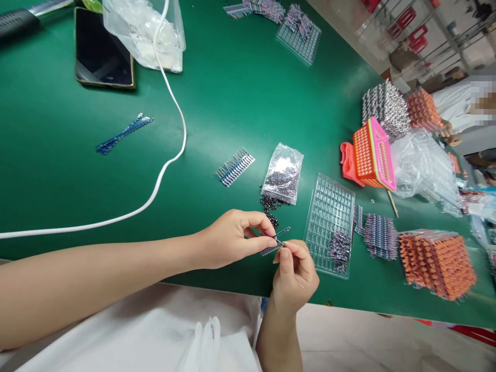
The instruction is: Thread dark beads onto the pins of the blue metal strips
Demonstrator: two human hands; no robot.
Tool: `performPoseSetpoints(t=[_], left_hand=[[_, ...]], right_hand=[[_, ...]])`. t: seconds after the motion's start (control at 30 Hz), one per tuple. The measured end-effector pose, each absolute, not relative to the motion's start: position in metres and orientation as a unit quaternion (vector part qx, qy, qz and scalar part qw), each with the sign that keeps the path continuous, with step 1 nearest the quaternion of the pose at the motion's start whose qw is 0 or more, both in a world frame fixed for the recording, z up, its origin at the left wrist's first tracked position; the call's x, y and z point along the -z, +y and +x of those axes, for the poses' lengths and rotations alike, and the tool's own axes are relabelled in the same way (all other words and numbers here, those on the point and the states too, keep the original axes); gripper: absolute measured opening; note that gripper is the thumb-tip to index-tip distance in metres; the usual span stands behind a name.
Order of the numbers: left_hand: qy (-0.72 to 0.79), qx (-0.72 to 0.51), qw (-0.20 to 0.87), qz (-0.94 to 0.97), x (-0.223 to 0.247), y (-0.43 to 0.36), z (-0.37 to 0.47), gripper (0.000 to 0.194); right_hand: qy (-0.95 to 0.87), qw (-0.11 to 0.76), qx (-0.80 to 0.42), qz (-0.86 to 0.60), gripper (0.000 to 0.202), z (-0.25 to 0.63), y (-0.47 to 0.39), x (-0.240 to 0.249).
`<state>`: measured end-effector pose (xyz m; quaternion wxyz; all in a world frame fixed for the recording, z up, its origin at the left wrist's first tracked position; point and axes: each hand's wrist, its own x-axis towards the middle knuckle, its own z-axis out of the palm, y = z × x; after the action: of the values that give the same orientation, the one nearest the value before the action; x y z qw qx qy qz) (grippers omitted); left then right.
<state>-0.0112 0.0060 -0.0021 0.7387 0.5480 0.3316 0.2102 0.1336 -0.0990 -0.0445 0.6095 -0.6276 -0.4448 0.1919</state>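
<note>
My left hand pinches a small blue strip of parts near the table's front edge. Close beside it, my right hand has thumb and index finger pressed together at the strip's right end, on a tiny piece too small to name. Small black beads lie loose just beyond my fingers, by a clear bag of beads. A blue strip with wire pins rests to the left of the bag. Right of my hands is a clear compartment tray with a pile of small pinned parts.
A white cable curves across the left side, near a phone and a plastic bag. Orange stacks, a pink-rimmed basket and a person's white sleeve are at right. Another clear tray lies far back.
</note>
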Motion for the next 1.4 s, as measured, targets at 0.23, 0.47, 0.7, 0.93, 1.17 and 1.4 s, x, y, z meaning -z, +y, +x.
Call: performPoseSetpoints(t=[0.23,0.47,0.7,0.93,1.17,1.4], left_hand=[[0.332,-0.206,0.737,0.551,0.001,0.006,-0.011,0.013],[0.334,-0.195,0.727,0.567,0.001,0.007,-0.012,0.015],[0.332,-0.195,0.728,0.567,0.003,0.006,-0.012,0.015],[0.325,-0.194,0.729,0.570,0.005,0.006,-0.012,0.017],[0.340,-0.194,0.776,0.494,0.009,0.006,-0.010,0.019],[0.356,-0.175,0.811,0.430,0.010,0.009,-0.009,0.017]], right_hand=[[-0.447,0.600,-0.189,-0.636,0.003,0.134,-0.100,0.045],[-0.447,0.615,-0.184,-0.623,0.003,0.133,-0.099,0.046],[-0.421,0.608,-0.242,-0.628,0.003,0.136,-0.101,0.044],[-0.393,0.600,-0.315,-0.622,0.010,0.140,-0.100,0.041],[-0.372,0.609,-0.357,-0.602,0.014,0.143,-0.096,0.042],[-0.354,0.600,-0.378,-0.610,0.016,0.145,-0.094,0.042]])
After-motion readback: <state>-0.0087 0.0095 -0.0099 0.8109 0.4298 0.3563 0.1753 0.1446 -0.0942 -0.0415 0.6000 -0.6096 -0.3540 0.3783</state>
